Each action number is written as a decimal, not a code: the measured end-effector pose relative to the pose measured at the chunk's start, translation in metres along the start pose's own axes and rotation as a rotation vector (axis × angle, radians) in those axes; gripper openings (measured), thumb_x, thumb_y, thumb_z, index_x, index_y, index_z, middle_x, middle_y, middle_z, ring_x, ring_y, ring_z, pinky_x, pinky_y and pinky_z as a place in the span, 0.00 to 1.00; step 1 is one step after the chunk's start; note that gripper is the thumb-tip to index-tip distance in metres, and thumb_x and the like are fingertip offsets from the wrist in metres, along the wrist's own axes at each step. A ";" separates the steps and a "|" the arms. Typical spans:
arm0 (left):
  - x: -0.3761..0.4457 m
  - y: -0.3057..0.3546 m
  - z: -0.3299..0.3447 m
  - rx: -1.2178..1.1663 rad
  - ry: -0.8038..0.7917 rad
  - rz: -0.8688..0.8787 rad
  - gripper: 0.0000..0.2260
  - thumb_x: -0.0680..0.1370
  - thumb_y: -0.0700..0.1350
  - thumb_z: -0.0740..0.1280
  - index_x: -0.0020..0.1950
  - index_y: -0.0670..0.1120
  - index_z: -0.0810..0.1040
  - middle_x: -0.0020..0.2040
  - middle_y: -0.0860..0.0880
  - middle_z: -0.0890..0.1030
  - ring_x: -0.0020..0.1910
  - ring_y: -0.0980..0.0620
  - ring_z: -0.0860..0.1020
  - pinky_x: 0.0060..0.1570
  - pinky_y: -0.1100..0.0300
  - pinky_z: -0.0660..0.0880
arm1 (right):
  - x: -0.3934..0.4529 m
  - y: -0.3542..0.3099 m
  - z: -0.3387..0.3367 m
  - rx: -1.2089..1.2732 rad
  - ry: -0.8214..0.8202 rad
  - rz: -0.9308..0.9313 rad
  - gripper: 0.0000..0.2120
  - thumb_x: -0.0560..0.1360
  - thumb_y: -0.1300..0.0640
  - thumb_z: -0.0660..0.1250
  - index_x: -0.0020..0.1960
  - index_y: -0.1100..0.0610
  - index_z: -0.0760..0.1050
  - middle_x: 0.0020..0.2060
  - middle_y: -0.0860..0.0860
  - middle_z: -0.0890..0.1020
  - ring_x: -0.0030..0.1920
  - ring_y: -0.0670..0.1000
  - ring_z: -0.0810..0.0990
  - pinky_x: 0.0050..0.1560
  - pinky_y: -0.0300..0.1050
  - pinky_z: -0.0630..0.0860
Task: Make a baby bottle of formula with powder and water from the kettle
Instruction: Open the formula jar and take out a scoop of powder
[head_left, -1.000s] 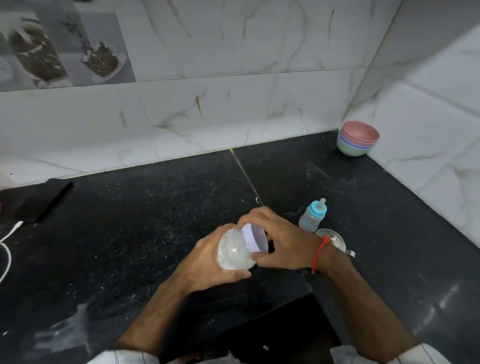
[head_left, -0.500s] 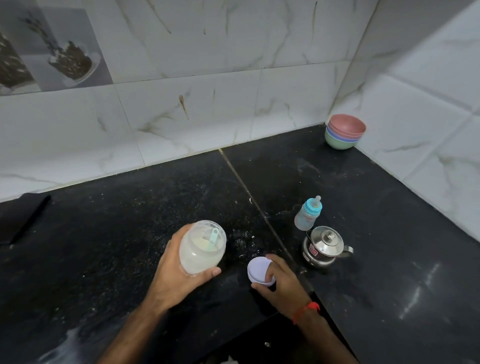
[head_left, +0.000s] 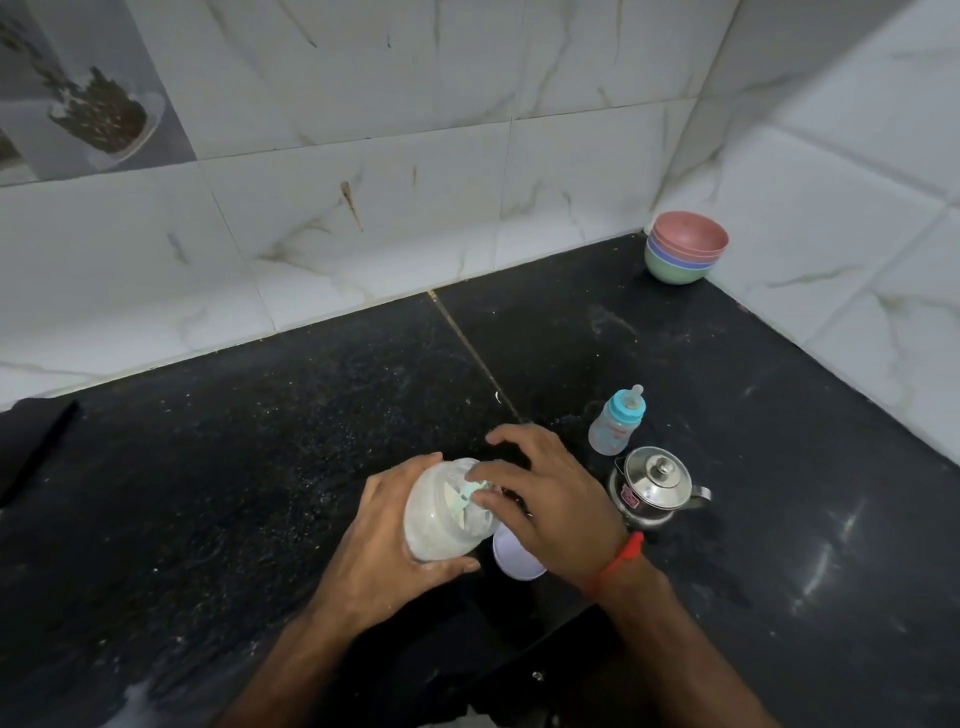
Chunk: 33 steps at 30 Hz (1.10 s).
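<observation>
My left hand (head_left: 387, 545) grips a clear powder jar (head_left: 441, 525) tilted toward the right, its mouth open. My right hand (head_left: 545, 493) pinches a pale green scoop (head_left: 465, 498) at the jar's mouth with thumb and forefinger. The jar's white lid (head_left: 511, 558) lies flat on the counter under my right palm, partly hidden. A small baby bottle (head_left: 615, 423) with a blue collar and teat stands upright to the right. Just in front of it sits a steel kettle (head_left: 652, 486) with its lid on, spout pointing right.
A stack of coloured bowls (head_left: 685, 247) sits in the back right corner where the tiled walls meet. The black stone counter (head_left: 234, 467) is dusted with powder. A dark flat object (head_left: 31, 447) lies at the far left.
My right hand left the lid on the counter and moved up to the jar's mouth, where it took hold of the scoop. The jar stays in my left hand.
</observation>
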<state>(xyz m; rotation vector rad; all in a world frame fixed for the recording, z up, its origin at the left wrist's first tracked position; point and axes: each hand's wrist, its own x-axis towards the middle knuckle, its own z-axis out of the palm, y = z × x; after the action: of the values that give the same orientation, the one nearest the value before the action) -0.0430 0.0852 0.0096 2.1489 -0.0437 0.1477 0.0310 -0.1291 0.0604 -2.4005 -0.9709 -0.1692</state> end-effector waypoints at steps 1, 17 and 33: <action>0.002 0.003 0.001 0.000 0.002 0.001 0.48 0.58 0.63 0.84 0.72 0.70 0.62 0.71 0.69 0.66 0.72 0.69 0.64 0.61 0.68 0.70 | 0.006 0.000 -0.003 -0.089 -0.102 0.019 0.19 0.79 0.40 0.61 0.59 0.49 0.84 0.63 0.52 0.78 0.65 0.55 0.76 0.64 0.53 0.76; 0.006 0.016 0.003 0.048 0.018 -0.024 0.48 0.58 0.63 0.84 0.74 0.62 0.65 0.64 0.84 0.58 0.70 0.67 0.65 0.58 0.67 0.71 | 0.020 -0.008 0.006 -0.068 -0.206 0.184 0.08 0.75 0.49 0.72 0.46 0.52 0.86 0.56 0.48 0.78 0.60 0.51 0.76 0.60 0.51 0.76; -0.011 -0.012 -0.007 0.009 0.181 -0.168 0.48 0.59 0.62 0.83 0.75 0.63 0.64 0.71 0.70 0.67 0.72 0.66 0.62 0.64 0.61 0.67 | 0.029 0.001 -0.011 1.004 -0.056 0.908 0.05 0.76 0.54 0.75 0.43 0.55 0.85 0.32 0.49 0.84 0.34 0.49 0.80 0.47 0.50 0.82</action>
<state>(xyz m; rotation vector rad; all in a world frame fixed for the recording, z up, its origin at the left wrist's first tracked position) -0.0535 0.0973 0.0025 2.1291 0.2420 0.2431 0.0541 -0.1174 0.0781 -1.6452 0.1303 0.5811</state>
